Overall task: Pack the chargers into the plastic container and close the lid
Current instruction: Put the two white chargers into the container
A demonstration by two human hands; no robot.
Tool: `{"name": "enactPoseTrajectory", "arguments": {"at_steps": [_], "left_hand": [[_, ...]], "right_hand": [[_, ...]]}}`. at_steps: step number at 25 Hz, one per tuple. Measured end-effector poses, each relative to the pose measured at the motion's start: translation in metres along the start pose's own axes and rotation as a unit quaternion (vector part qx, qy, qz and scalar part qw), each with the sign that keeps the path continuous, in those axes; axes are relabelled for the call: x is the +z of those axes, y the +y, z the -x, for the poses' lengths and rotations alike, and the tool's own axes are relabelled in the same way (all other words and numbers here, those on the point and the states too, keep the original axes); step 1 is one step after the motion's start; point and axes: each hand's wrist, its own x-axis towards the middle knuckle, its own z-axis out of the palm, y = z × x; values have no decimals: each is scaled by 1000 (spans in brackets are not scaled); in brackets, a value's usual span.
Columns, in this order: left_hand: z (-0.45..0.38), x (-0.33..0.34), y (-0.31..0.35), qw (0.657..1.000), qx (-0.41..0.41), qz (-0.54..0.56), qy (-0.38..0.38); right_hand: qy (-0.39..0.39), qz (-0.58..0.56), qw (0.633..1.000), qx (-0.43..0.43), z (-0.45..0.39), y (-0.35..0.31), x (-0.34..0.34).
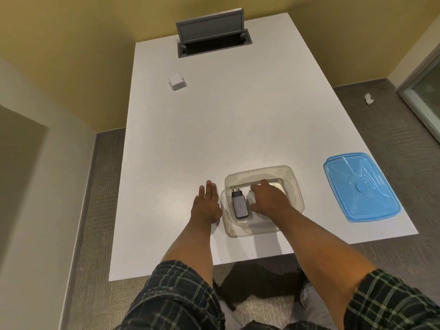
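Our right hand point(266, 196) clasps a white charger point(251, 197) inside the container point(295, 186), beside the grey charger point(240, 204); the left hand point(206, 206), grip released, lies flat on the bench point(214, 139), likely steadying. Another charger point(176, 82) waits upper left; the lid point(360, 186) lies at right.

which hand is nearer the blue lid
Right. The right hand is inside the container, just left of the blue lid; the left hand lies flat beyond the container's far side.

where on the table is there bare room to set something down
The wide middle of the table is bare, bordered by the white charger and cable hatch at the far end and the container near. The gap between container and blue lid is narrow. It is crowded at the near edge: left hand flat beside the container, right hand inside it by the grey charger.
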Motion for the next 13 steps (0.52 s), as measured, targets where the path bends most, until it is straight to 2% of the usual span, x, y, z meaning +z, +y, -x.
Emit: {"name": "enactPoseTrajectory", "arguments": {"at_steps": [9, 13], "left_hand": [[0, 1, 1, 1000, -2, 25, -11], [1, 0, 1, 999, -2, 32, -13]], "right_hand": [[47, 17, 999, -14, -5, -2, 13], [40, 1, 999, -15, -5, 3, 12]]}}
